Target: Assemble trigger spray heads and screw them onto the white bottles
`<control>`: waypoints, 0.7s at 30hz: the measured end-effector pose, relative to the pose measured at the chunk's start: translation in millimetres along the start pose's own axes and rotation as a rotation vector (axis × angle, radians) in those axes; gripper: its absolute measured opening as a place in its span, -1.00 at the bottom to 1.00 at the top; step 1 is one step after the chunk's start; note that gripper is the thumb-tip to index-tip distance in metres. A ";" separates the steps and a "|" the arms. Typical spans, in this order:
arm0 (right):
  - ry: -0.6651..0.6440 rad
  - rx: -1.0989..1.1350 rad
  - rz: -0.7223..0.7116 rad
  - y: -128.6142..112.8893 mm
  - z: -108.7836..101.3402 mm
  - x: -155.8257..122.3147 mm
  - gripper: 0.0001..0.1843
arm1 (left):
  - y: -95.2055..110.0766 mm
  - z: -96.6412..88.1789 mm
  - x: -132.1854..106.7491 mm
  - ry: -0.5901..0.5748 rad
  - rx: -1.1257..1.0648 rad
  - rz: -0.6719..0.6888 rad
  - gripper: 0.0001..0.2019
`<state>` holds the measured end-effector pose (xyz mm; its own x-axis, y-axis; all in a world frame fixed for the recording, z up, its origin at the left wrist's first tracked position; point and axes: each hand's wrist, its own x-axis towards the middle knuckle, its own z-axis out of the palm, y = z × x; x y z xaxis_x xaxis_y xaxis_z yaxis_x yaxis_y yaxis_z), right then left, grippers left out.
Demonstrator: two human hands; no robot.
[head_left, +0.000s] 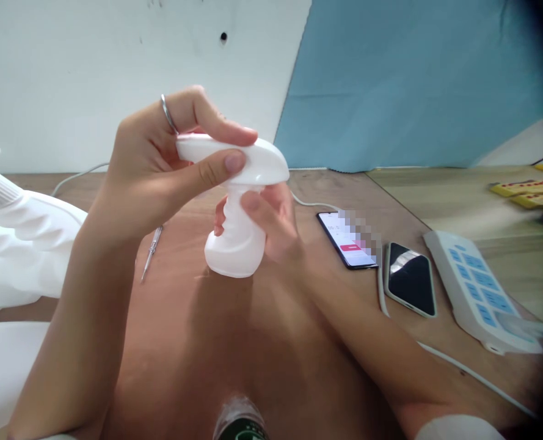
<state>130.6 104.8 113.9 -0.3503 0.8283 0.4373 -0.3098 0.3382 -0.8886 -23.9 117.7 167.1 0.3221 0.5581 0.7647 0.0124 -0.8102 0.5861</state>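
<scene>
A small white spray bottle stands upright in front of me, with a glossy white spray head [269, 162] on a translucent, ribbed body [237, 250]. My left hand [156, 146], with a ring on one finger, is closed on the spray head, thumb on its near side and a finger along the top. Around the bottle's narrow neck wraps my right hand [278, 223], its thumb on the near face and fingertips showing at the ribbed left side. I cannot tell whether the base touches the brown table [184, 342].
White ribbed bottles [19, 238] lie at the left edge. A slim screwdriver [152, 253] is beside my left forearm. To the right are a lit phone [339, 238], a dark phone [411, 278], a power strip [477, 287] and a cable [473, 370]. A clear, green-labelled bottle [241, 421] shows at the bottom.
</scene>
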 end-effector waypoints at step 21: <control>-0.103 0.061 -0.161 12.7 -9.4 -0.8 -0.71 | 8.1 2.7 -3.2 -0.026 0.136 -0.010 -0.89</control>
<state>135.3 112.7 101.0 -0.3793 0.7143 0.5881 -0.4210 0.4327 -0.7972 -22.2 108.8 168.6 0.3458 0.5630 0.7506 0.1438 -0.8223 0.5506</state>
